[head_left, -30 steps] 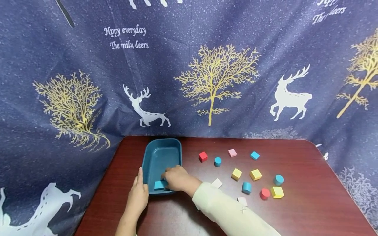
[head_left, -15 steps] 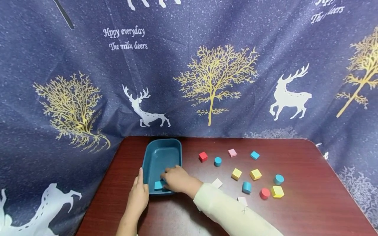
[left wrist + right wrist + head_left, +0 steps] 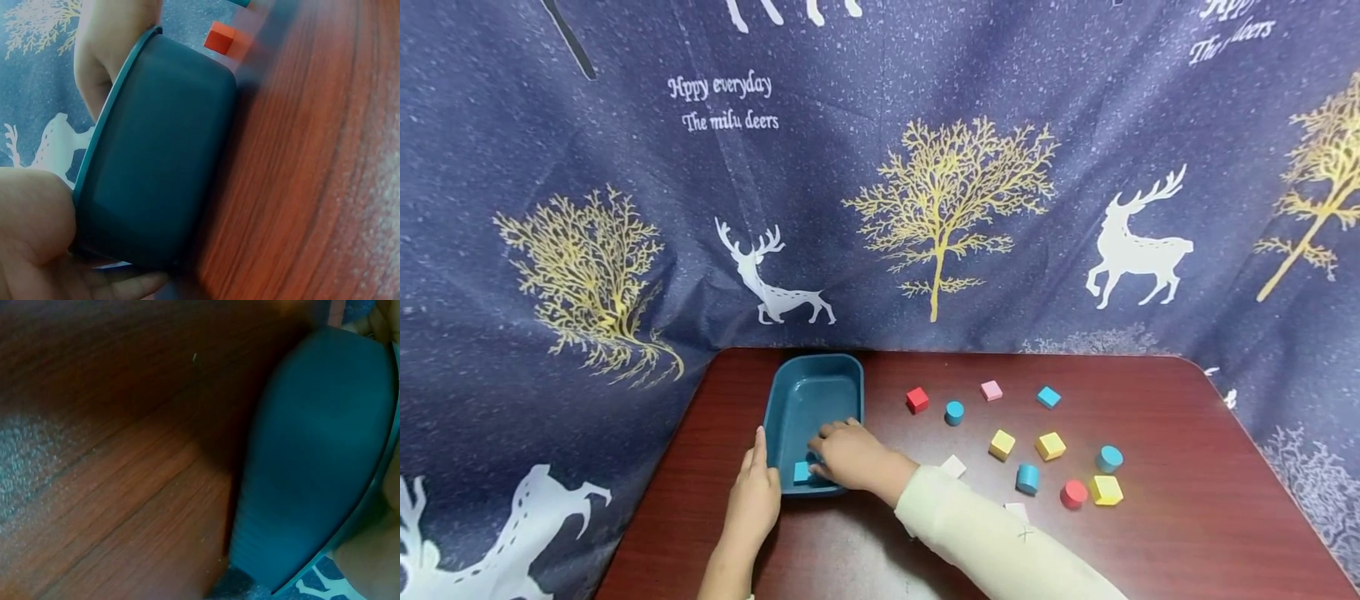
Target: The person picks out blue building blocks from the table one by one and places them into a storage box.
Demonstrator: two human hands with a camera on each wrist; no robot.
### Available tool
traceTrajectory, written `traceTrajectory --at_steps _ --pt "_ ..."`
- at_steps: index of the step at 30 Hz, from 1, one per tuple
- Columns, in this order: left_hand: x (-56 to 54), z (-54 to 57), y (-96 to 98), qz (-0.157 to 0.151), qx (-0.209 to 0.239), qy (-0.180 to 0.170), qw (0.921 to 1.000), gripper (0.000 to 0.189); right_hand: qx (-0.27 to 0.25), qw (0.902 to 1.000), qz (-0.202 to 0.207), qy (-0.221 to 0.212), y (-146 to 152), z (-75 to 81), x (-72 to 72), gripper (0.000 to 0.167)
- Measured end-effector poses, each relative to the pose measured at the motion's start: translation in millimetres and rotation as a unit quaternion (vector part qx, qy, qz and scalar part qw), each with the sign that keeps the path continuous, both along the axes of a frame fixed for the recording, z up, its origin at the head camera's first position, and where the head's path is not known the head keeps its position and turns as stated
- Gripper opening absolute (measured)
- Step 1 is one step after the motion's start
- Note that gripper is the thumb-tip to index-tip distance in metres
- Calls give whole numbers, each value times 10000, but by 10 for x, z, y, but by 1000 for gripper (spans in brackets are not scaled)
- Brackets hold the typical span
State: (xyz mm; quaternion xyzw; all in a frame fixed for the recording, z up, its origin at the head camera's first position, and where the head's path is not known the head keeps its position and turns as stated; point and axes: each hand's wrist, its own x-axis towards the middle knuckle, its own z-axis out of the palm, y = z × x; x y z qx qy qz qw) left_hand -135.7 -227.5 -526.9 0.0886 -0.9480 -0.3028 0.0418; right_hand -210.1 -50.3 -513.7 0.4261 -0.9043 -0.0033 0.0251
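Observation:
A teal tray [image 3: 814, 400] stands at the left of the table, longer front to back. My left hand [image 3: 754, 493] lies along its left side near the front corner, index finger straight along the rim. In the left wrist view its fingers [image 3: 128, 287] reach along the tray's outer wall [image 3: 156, 144]. My right hand [image 3: 852, 455] reaches over the right rim into the tray's front end. Its curled fingers and thumb are around the right part of a light-blue block [image 3: 802, 472], which they partly hide. The right wrist view shows mainly the tray's outside [image 3: 319, 456].
Scattered right of the tray are a red cube [image 3: 917, 400], blue cylinders [image 3: 954, 412], a pink tile [image 3: 991, 390], a blue tile [image 3: 1048, 397], yellow blocks [image 3: 1002, 445], a red cylinder [image 3: 1073, 494] and whitish tiles [image 3: 953, 467], one partly behind the right sleeve [image 3: 992, 533].
Less of the light-blue block shows beside my right hand than before, and my right fingers have shifted slightly over it. The left hand and the scattered blocks stay in place.

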Motion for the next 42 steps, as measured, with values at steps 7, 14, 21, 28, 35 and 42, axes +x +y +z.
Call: traceTrajectory --at_steps 7,14,21,28,35,42 --pt "-12 -6 11 -18 -64 123 9999 65 -233 9997 12 90 36 94 13 43" --pt "-10 1 15 -41 -49 119 9999 65 -317 9995 -23 -81 52 145 45 61" --pt "-20 -18 -2 -39 -44 87 9999 65 -460 9989 -103 5 93 154 28 69" --pt "-21 -30 -13 -53 -35 165 9998 65 -614 9977 -223 -159 182 272 -11 71" --pt "-26 -54 -25 -29 -39 197 9998 65 -789 9957 -318 -368 306 341 -54 73" --pt "-17 -68 -31 20 21 88 10000 65 -994 9922 -542 -523 445 412 -75 75"
